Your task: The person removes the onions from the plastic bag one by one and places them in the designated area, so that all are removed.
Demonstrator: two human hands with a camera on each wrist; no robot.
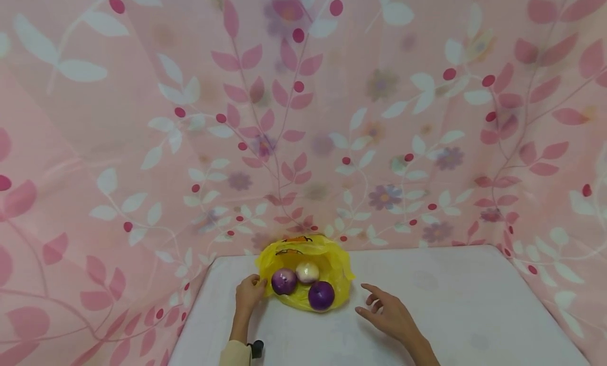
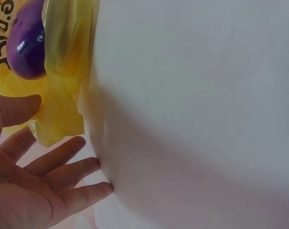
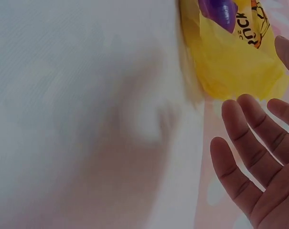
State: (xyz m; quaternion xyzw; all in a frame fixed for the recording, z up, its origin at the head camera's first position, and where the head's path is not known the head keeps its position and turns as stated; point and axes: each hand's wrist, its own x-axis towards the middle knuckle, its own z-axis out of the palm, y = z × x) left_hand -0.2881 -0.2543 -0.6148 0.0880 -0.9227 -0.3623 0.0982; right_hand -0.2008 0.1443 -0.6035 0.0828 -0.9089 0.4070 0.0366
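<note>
A yellow plastic bag (image 1: pixel 341 260) with dark lettering and orange print lies spread at the back of the table. Three round, glossy things sit on it: a mottled purple one (image 1: pixel 284 281), a cream one with a purplish lower side (image 1: pixel 307 271) and a deep purple one (image 1: pixel 321 296). Their exact kind cannot be told. My left hand (image 1: pixel 250 293) pinches the bag's left edge between thumb and index finger, the other fingers spread, as the left wrist view shows. Just right of the bag, my right hand (image 1: pixel 386 312) hovers with loosely extended fingers, holding nothing.
A white cloth covers the table (image 1: pixel 450 303). Pink curtains (image 1: pixel 303 145) with leaf and flower prints hang behind it and along both sides. A small black object (image 1: pixel 256 348) is at the left sleeve's cuff.
</note>
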